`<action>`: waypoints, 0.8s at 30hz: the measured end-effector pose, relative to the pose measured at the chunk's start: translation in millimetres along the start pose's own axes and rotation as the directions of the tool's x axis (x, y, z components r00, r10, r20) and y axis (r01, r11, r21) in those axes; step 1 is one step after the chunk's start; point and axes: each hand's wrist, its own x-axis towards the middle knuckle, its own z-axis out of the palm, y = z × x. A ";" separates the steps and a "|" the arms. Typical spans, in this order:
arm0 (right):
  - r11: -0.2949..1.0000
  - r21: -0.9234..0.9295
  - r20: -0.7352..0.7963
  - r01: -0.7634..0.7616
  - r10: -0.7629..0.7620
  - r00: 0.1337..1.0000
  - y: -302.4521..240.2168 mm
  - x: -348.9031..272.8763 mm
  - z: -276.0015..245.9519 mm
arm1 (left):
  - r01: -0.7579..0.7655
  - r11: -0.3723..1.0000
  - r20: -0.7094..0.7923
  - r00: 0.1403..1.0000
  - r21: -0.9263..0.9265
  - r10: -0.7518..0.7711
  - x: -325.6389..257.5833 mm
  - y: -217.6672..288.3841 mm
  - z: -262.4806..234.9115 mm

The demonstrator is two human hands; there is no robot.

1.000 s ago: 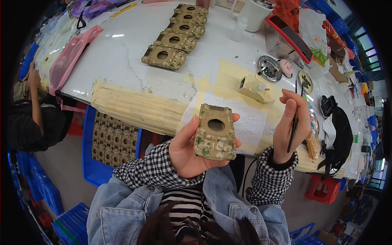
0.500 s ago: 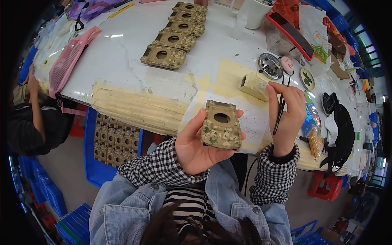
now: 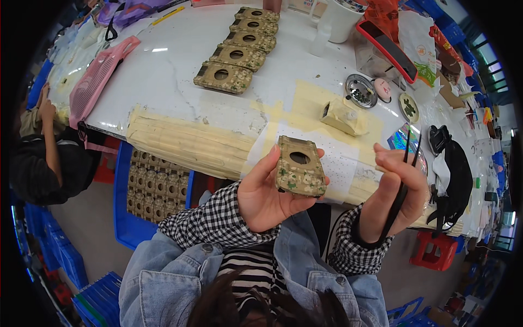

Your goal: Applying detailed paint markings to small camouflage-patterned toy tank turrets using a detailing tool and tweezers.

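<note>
My left hand is closed around a toy tank hull in pixelated green and tan camouflage, tilted toward me, its round opening on top. To the right and apart from it, my right hand holds black tweezers among its fingers, their two prongs pointing up and away. My right thumb and forefinger are pressed together; whether something tiny is between them I cannot tell. Beyond the hands sits a small tape-covered box. Past it are a round metal dish with small dark bits and a pale dish with green pieces.
Several similar hulls stand in a row at the far middle. A blue crate at lower left holds many more. A red-edged phone, a white mug and a black bag lie around the right side. Another person sits at left.
My right hand has drawn back from the tape-covered box, toward me and to the right. The tweezers have swung round with it. My left hand keeps the hull almost in place.
</note>
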 end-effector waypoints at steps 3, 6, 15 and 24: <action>0.977 0.164 0.110 -0.136 0.119 0.987 -4.2 -8.0 7.0 | -0.012 1.000 -0.044 0.999 0.022 0.013 -1.0 -2.4 1.6; 0.943 0.219 0.186 -0.250 0.211 0.960 -5.5 -8.6 9.8 | -0.033 0.999 -0.070 0.997 0.020 0.035 -2.4 -4.3 4.0; 0.915 0.223 0.263 -0.337 0.276 0.924 -9.7 -9.1 16.1 | -0.054 0.997 -0.147 0.988 -0.053 0.045 -6.6 -5.6 3.1; 0.917 0.213 0.265 -0.338 0.279 0.923 -9.3 -8.8 18.3 | -0.054 0.996 -0.109 0.993 -0.066 0.047 -6.5 -5.4 -1.2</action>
